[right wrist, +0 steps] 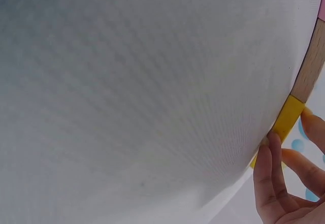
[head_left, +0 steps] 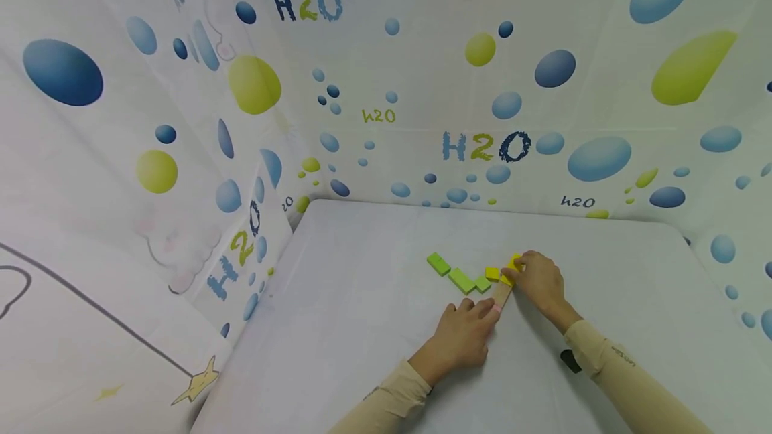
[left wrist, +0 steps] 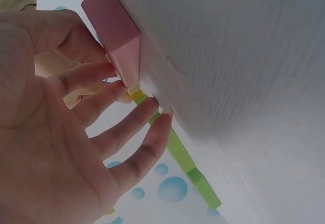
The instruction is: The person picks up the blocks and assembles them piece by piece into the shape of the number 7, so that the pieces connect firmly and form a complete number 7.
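My left hand point(head_left: 463, 335) is over the near end of a row of small blocks. Its fingers are spread, with fingertips against the side of a pink block point(left wrist: 118, 36) and others reaching down to the table. A plain wooden block point(head_left: 502, 295) continues the row, end to end with the pink one. Beyond it lie yellow blocks point(right wrist: 289, 116), and my right hand point(head_left: 539, 281) pinches one at the far end between thumb and fingers, partly covering it. Another yellow block point(head_left: 492, 274) sits just left of the row.
Left of the yellow blocks, several green blocks point(head_left: 462, 280) form a slanting line on the white table point(head_left: 338, 327). A small black object point(head_left: 570, 361) shows beside the right sleeve. Behind the table hangs a white covering point(head_left: 422, 65) printed with blue and green bubbles.
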The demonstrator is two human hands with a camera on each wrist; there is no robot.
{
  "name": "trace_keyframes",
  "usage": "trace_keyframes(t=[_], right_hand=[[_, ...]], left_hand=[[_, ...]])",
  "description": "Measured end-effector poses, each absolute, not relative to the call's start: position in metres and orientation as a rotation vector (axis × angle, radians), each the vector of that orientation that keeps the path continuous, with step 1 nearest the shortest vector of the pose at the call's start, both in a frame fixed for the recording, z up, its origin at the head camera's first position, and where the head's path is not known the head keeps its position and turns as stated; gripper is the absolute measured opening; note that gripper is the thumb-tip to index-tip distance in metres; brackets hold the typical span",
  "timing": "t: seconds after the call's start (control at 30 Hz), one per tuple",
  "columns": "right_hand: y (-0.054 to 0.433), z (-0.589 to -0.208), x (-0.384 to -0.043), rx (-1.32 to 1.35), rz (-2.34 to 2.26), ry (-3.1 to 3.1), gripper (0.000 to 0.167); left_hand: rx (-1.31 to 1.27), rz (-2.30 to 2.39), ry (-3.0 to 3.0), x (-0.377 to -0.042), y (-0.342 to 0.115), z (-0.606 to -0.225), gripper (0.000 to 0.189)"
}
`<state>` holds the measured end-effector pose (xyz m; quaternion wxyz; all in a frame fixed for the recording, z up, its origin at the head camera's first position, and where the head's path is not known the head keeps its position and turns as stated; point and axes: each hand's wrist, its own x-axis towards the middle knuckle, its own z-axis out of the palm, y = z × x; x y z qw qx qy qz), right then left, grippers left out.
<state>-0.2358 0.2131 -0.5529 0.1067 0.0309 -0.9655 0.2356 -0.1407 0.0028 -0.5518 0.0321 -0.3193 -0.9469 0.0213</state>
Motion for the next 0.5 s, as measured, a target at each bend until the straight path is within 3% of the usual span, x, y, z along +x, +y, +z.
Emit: trace_keyframes(t=[0.5], right_hand=[[0.2089,-0.5515,-0.2281,0.104,0.658,-2.85,0.045]], left_hand=[[-0.985,0.075,-2.923,-0.134,-0.0007,-0.548,0.063]])
